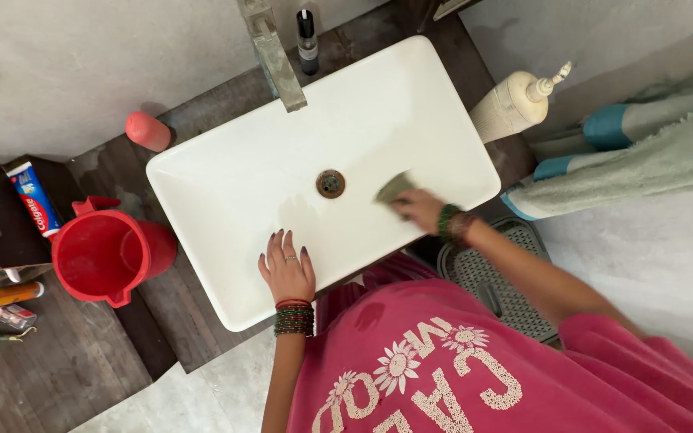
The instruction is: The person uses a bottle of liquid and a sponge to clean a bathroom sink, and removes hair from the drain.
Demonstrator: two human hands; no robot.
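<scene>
1. Surroundings. A white rectangular sink [266,172] sits askew on a dark wooden counter [82,369]. A metal tap [274,60] reaches over its far rim; a small dark bottle [307,40] stands just right of the tap. A pink cup [147,131] lies off the far-left corner, and a red jug [106,255] stands just left of the sink. A toothpaste tube [34,199] rests further left. A cream pump bottle [515,104] stands beside the far-right corner, with a pale green towel [651,152] hanging to its right.
2. Obstructions. Nothing lies inside the basin except the drain [330,183] near its centre.
3. The sponge [395,188]. A small olive-green pad, flat on the basin floor just right of the drain, partly covered by the right hand [420,210], whose fingers curl over its near edge and press it down.
4. The left hand [287,269]. Fingers spread and flat on the near rim, holding nothing; bangles circle both wrists.
5. Edges and room. The basin floor left of the drain is bare and faintly wet. The near rim meets the person's pink shirt [475,361]; a grey mat [491,277] lies on the floor near right.
</scene>
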